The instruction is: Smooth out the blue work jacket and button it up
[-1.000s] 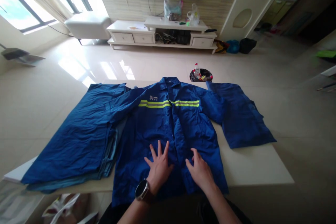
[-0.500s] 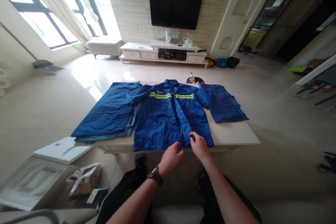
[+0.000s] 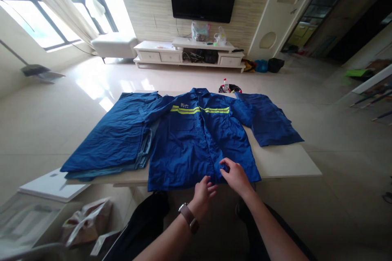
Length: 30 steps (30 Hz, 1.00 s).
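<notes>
Head view, lower centre: your right hand (image 3: 235,176) pinches the bottom hem of the blue work jacket (image 3: 199,142), which lies spread flat, front up, on the surface (image 3: 284,161). Your left hand (image 3: 204,191) hovers just below that hem with its grip released, fingers loosely curled. Folded blue garments (image 3: 113,134) cover the jacket's sleeve at centre left.
</notes>
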Available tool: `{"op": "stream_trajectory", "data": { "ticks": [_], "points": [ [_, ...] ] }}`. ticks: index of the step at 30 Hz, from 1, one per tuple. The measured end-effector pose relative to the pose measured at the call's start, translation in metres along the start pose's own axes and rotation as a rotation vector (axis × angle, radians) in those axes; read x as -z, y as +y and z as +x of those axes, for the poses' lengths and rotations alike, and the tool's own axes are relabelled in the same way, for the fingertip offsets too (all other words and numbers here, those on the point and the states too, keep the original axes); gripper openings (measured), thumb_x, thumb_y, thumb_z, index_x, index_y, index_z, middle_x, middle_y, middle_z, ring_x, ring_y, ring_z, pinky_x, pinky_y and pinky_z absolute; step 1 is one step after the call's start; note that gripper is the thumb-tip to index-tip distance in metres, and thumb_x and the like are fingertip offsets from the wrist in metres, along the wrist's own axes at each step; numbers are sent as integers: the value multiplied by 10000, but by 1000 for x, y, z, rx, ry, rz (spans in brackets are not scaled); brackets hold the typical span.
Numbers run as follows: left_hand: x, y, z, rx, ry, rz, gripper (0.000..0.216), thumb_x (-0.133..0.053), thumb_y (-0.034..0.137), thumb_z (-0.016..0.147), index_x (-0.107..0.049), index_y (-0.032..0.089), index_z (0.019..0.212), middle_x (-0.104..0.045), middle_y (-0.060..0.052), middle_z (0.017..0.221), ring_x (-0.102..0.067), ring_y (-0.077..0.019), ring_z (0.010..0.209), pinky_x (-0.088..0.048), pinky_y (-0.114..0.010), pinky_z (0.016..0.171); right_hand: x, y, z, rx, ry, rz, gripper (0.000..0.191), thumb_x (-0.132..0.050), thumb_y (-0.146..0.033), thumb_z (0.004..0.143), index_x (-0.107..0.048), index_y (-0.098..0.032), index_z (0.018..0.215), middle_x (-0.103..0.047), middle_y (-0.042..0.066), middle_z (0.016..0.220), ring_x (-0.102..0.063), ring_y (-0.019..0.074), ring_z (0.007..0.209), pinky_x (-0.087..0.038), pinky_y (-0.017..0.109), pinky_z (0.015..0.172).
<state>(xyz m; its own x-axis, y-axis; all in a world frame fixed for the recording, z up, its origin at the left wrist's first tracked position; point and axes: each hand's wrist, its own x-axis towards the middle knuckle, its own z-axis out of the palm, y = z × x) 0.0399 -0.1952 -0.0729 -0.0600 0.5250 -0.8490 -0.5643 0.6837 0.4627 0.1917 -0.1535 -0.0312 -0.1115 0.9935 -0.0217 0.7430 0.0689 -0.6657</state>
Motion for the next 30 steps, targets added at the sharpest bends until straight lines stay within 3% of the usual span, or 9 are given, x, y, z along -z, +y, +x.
{"op": "stream_trajectory", "data": {
  "ticks": [5,10,15,19,24,30],
  "points": [
    [-5,-16,-1,-26,61,-129,139,-634,214,988,-546,163,1082,-675,-54,889,-719,-122,635,-559,-212,616,3,6,-6,-13,19,80,245,-601,-232,859,-714,-242,1076,-784,42,953,-725,216,876,-532,310,820],
    [-9,-15,-5,-11,-8,-191,103,-673,196,972,-585,162,932,-672,-22,735,-676,-99,584,-473,-168,521,0,5,-9,-6,22,76,266,-566,-208,900,-731,-238,1107,-800,53,1015,-742,231,938,-547,336,862],
    [-7,-12,-13,86,-58,-157,209,-596,235,1015,-599,138,830,-692,-60,705,-664,-124,542,-484,-210,516,-10,2,-3,54,69,123,315,-517,-110,889,-755,-208,1071,-789,74,1130,-729,233,1088,-538,365,1010],
    [-6,-11,-16,147,-83,-133,272,-518,250,1039,-616,113,827,-696,-94,698,-661,-142,516,-484,-230,506,-17,3,0,70,65,114,359,-499,-74,880,-754,-204,1096,-779,81,1148,-722,225,1088,-538,370,1036],
    [-5,-10,-12,85,-61,-150,93,-561,212,1005,-613,152,956,-727,-76,767,-695,-152,564,-514,-230,533,-21,4,-3,76,81,128,367,-492,-131,911,-754,-189,1162,-770,100,1188,-714,238,1126,-537,394,1059],
    [-4,-14,-6,-72,-21,-180,154,-783,89,846,-642,139,809,-727,-81,784,-734,-169,726,-580,-268,714,-24,4,-3,87,76,191,450,-388,-171,981,-767,-186,1222,-777,103,1182,-718,223,1146,-554,362,1034]
  ]
}}
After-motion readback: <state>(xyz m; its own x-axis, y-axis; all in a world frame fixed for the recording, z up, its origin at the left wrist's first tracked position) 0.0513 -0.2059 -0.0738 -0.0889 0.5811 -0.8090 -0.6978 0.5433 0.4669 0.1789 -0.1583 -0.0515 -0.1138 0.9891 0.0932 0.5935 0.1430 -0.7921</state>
